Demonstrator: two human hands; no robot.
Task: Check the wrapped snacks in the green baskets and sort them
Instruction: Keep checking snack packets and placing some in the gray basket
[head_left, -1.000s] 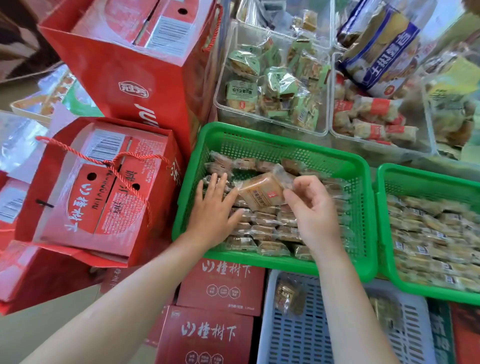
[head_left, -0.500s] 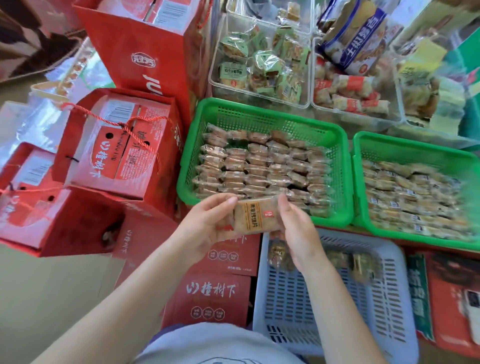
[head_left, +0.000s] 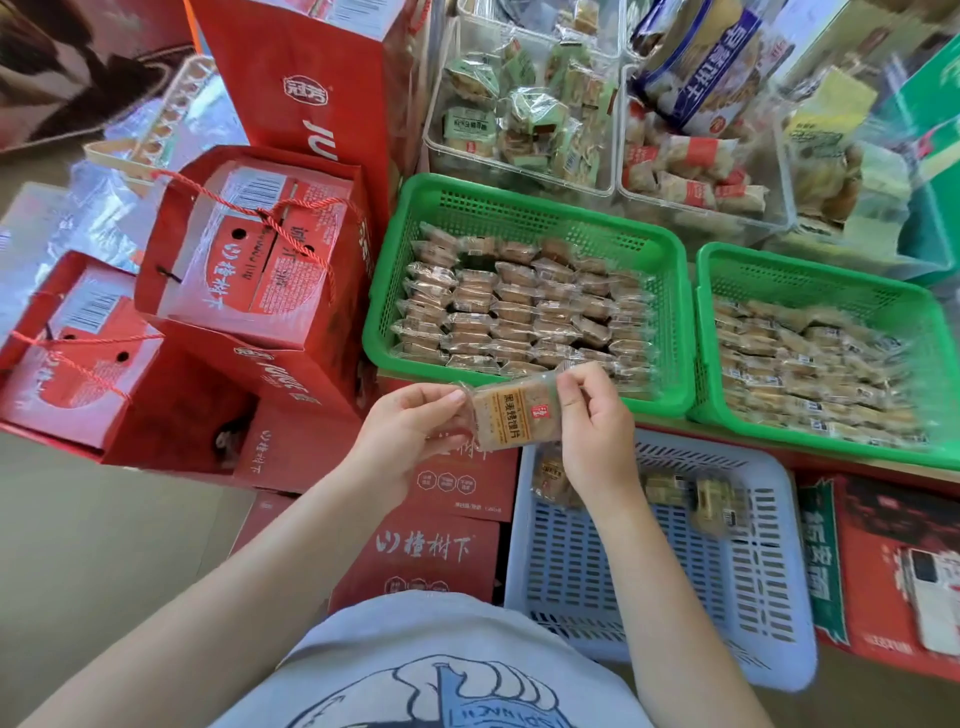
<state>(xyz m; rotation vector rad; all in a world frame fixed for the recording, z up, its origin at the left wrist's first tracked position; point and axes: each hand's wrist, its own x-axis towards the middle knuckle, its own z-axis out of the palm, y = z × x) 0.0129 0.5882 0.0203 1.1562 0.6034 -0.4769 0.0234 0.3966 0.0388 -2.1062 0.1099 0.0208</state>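
Both hands hold one wrapped snack (head_left: 514, 415), a tan slab in clear film with an orange label. My left hand (head_left: 410, 431) pinches its left end and my right hand (head_left: 592, 421) pinches its right end. The snack hangs in front of the near rim of the left green basket (head_left: 524, 208), which holds several rows of the same wrapped snacks (head_left: 519, 312). A second green basket (head_left: 831, 270) to the right is filled with similar packs. Below my hands sits a pale blue basket (head_left: 769, 597) with a few wrapped snacks (head_left: 691, 499) at its far end.
Red gift boxes with rope handles (head_left: 254, 249) are stacked at the left, and flat red cartons (head_left: 431, 551) lie under my left hand. Clear bins of green-wrapped (head_left: 519, 119) and red-wrapped snacks (head_left: 691, 171) stand behind the green baskets. A red printed box (head_left: 893, 571) lies at the right.
My right hand lifted one snack out of the left green basket. Both hands then drew it toward me, and they now hold it by its ends over the near rim.
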